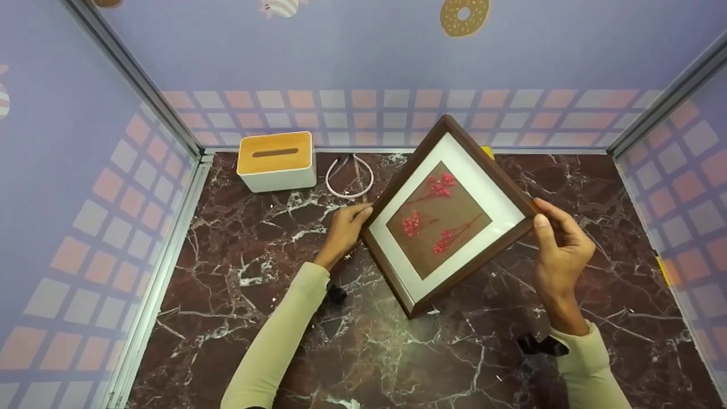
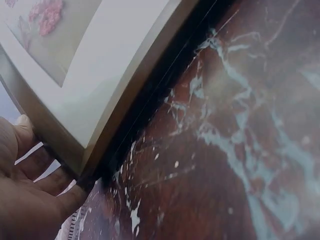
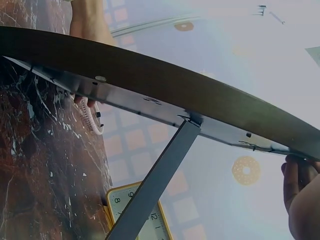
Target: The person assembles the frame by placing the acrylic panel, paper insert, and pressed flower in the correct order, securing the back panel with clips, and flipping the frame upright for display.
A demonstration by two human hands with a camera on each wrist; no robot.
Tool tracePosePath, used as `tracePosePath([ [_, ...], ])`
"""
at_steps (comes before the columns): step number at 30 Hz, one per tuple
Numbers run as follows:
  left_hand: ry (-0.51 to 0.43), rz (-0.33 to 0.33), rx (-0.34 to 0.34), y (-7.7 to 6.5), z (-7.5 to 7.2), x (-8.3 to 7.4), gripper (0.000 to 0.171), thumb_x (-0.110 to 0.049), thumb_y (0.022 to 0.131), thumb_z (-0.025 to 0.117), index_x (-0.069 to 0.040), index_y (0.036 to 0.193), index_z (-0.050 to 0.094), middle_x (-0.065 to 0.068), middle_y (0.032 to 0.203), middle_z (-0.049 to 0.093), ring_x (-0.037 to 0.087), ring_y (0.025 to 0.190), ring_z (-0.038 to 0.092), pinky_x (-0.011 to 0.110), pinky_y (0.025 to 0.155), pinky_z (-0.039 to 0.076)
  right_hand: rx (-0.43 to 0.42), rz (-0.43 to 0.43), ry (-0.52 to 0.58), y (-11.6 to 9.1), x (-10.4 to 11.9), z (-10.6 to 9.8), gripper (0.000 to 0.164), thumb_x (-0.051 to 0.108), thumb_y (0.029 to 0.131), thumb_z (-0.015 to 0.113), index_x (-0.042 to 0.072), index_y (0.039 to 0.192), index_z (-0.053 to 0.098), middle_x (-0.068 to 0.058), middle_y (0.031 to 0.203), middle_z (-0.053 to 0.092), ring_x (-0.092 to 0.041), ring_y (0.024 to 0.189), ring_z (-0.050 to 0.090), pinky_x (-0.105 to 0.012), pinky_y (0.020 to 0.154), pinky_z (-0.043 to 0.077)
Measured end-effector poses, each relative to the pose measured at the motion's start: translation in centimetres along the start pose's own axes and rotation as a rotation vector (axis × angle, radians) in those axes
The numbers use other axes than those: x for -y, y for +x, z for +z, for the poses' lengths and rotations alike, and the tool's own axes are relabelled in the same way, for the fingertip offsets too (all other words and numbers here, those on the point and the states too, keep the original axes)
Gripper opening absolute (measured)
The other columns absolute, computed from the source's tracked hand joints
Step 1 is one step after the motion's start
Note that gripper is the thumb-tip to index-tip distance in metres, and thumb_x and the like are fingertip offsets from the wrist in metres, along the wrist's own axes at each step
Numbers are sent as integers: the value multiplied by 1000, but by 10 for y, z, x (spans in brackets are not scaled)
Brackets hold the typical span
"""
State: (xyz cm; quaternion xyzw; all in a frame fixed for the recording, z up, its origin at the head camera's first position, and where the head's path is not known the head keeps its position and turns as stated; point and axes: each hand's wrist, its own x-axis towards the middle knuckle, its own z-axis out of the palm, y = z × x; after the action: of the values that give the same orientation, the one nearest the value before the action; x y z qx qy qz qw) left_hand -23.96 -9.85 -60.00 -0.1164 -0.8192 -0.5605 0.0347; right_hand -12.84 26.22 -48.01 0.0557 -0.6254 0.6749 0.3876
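Note:
A picture frame [image 1: 494, 170] with a dark brown border, white mat and pressed red flowers is held tilted, one corner pointing up in the head view. My left hand [image 1: 343, 230] grips its left corner, thumb on the front and fingers behind, as the left wrist view also shows. At the opposite corner my right hand [image 1: 562, 250] pinches the frame between thumb and fingers. From the right wrist view, the back shows with its grey support leg [image 3: 157, 180] swung outward.
A white tissue box [image 1: 278, 180] with a wooden lid stands at the back left. Beside it lies a pale ring-shaped headband [image 1: 373, 180]. A yellow-rimmed clock [image 3: 117, 197] stands behind the frame. Patterned walls enclose the dark marbled tabletop [image 1: 227, 307] at the back and sides.

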Motion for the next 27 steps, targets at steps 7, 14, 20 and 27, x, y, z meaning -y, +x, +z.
tracePosePath([
  [7, 23, -27, -2, -16, -11, -2, 25, -5, 105, 71, 12, 123, 78, 25, 125, 78, 40, 121, 74, 49, 109, 57, 15, 119, 153, 13, -11, 2, 16, -11, 103, 65, -15, 116, 74, -10, 82, 77, -8, 64, 62, -14, 59, 49],
  [14, 15, -49, -3, -31, -19, -3, 23, -5, 103, 75, 11, 119, 79, 25, 119, 79, 42, 118, 75, 52, 107, 58, 7, 117, -2, 2, -12, 5, 16, -9, 102, 71, -12, 118, 72, -10, 95, 79, -15, 81, 72, -20, 74, 59],
  [20, 34, -67, -15, -40, -26, -2, 24, -7, 103, 75, 10, 119, 80, 24, 121, 79, 41, 119, 75, 51, 108, 58, 180, 96, -291, -43, -11, 0, 37, -15, 98, 71, -17, 134, 63, -11, 107, 73, -10, 87, 67, -16, 78, 58],
  [27, 12, -64, 5, -46, -29, 0, 26, -7, 103, 75, 10, 122, 79, 25, 125, 77, 41, 122, 74, 51, 110, 57, 333, 39, -413, -82, -12, -6, 42, -21, 90, 75, -23, 131, 63, -31, 104, 74, 1, 92, 68, -11, 85, 57],
])
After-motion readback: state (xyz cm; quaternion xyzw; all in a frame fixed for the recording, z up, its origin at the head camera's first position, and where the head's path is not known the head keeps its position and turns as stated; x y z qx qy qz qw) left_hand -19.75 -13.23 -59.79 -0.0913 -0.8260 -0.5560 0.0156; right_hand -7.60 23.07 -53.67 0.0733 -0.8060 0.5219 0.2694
